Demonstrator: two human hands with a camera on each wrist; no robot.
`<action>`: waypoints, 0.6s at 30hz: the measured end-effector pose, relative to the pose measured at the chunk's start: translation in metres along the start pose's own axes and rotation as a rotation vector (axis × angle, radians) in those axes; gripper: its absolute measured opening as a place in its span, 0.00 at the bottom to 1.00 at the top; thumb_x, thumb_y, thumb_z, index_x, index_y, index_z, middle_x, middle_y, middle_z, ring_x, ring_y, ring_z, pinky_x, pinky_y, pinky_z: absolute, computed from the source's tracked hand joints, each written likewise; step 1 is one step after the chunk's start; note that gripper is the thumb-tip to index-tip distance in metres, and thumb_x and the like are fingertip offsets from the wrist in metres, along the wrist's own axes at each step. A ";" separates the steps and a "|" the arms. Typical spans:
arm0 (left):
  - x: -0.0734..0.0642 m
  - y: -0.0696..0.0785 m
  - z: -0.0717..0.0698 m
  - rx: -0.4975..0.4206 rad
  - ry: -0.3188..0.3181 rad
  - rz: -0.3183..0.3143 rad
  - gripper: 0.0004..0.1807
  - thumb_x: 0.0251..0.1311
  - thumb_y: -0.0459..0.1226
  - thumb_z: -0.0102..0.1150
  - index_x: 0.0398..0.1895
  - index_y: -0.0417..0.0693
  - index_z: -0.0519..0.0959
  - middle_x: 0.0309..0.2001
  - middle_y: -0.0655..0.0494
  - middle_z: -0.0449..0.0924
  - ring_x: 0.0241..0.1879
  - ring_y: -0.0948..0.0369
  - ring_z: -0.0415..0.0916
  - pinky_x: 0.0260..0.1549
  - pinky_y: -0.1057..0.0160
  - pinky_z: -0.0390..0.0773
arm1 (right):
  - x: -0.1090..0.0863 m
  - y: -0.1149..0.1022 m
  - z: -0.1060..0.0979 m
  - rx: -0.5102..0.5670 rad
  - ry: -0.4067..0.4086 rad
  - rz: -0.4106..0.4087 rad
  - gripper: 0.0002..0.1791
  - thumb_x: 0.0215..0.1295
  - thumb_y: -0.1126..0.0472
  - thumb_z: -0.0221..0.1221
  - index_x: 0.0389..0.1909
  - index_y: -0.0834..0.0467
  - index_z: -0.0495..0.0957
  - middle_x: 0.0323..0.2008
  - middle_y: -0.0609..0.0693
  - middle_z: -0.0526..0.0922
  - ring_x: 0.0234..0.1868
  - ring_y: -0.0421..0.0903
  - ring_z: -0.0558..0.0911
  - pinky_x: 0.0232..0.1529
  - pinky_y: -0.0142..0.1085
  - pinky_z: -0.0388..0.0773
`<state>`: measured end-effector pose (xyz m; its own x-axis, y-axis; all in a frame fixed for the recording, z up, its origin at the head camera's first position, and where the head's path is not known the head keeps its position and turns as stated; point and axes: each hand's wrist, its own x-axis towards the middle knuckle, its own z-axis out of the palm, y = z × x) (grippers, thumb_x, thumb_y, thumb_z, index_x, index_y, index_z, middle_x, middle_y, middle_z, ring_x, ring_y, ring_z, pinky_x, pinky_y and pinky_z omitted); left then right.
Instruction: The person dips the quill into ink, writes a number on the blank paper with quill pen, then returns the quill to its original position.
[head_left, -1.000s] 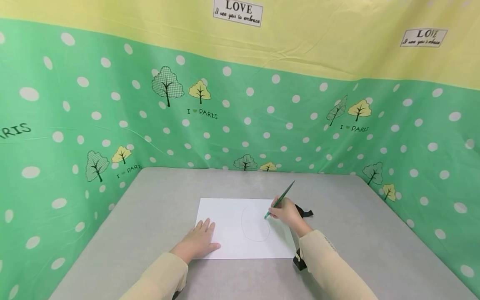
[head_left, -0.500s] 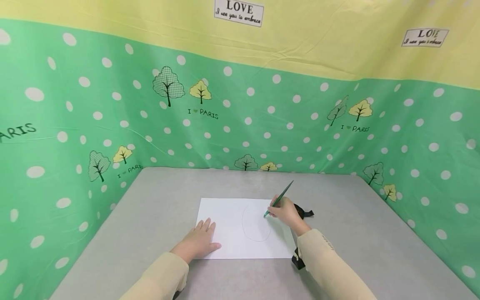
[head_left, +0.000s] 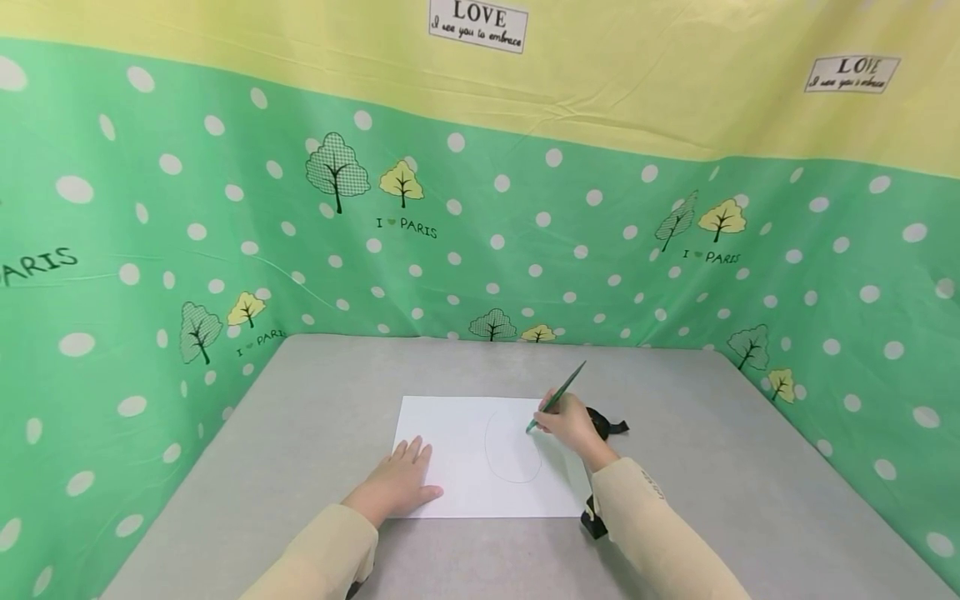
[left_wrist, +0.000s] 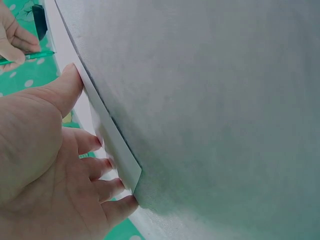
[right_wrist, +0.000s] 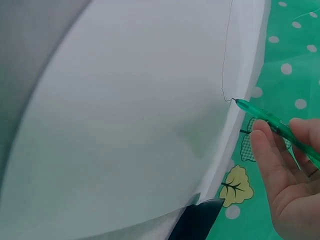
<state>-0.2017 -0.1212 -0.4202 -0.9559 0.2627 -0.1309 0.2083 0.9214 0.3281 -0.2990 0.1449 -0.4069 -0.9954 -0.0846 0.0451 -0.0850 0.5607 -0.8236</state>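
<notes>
A white sheet of paper point(head_left: 457, 467) lies on the grey table. My left hand point(head_left: 401, 479) rests on its left part with the fingers spread. In the left wrist view the thumb and fingertips point(left_wrist: 120, 210) touch the sheet near its edge. My right hand point(head_left: 572, 423) pinches a green pen point(right_wrist: 272, 120) between thumb and fingers. The pen leans, its tip at the paper. A thin, open, U-shaped curved line point(head_left: 486, 450) is drawn on the sheet's right half. In the right wrist view the pen tip meets the end of a thin dark line point(right_wrist: 223, 65).
A black object point(head_left: 600, 421) sits at the sheet's right side, partly hidden by my right hand. Another black piece point(head_left: 594, 518) shows beside the right sleeve. Around the grey table point(head_left: 337, 375) hangs a green and yellow printed cloth point(head_left: 420, 275).
The right hand and pen have shifted slightly up and left over the paper. The left hand stays on the sheet.
</notes>
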 end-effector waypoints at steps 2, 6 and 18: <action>0.000 0.000 0.000 -0.001 0.001 0.001 0.38 0.59 0.49 0.56 0.63 0.30 0.61 0.66 0.33 0.53 0.65 0.38 0.47 0.61 0.42 0.51 | 0.000 0.000 0.001 -0.003 0.001 0.002 0.05 0.58 0.70 0.58 0.27 0.63 0.71 0.22 0.53 0.79 0.26 0.45 0.80 0.31 0.36 0.80; 0.001 0.000 0.001 0.000 0.001 0.002 0.38 0.59 0.48 0.57 0.63 0.30 0.61 0.66 0.33 0.53 0.65 0.38 0.47 0.61 0.41 0.51 | 0.001 -0.001 0.002 -0.012 0.003 -0.007 0.04 0.58 0.70 0.58 0.27 0.64 0.72 0.22 0.53 0.79 0.26 0.44 0.80 0.30 0.34 0.80; 0.001 -0.001 0.002 -0.001 -0.004 0.002 0.37 0.60 0.49 0.55 0.64 0.30 0.60 0.66 0.34 0.52 0.66 0.39 0.46 0.61 0.42 0.51 | 0.003 0.002 0.005 -0.020 0.013 -0.062 0.06 0.59 0.70 0.59 0.25 0.62 0.71 0.20 0.51 0.78 0.25 0.46 0.79 0.27 0.34 0.78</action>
<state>-0.2021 -0.1208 -0.4224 -0.9547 0.2655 -0.1341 0.2098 0.9207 0.3291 -0.3015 0.1413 -0.4115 -0.9887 -0.1085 0.1031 -0.1469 0.5714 -0.8074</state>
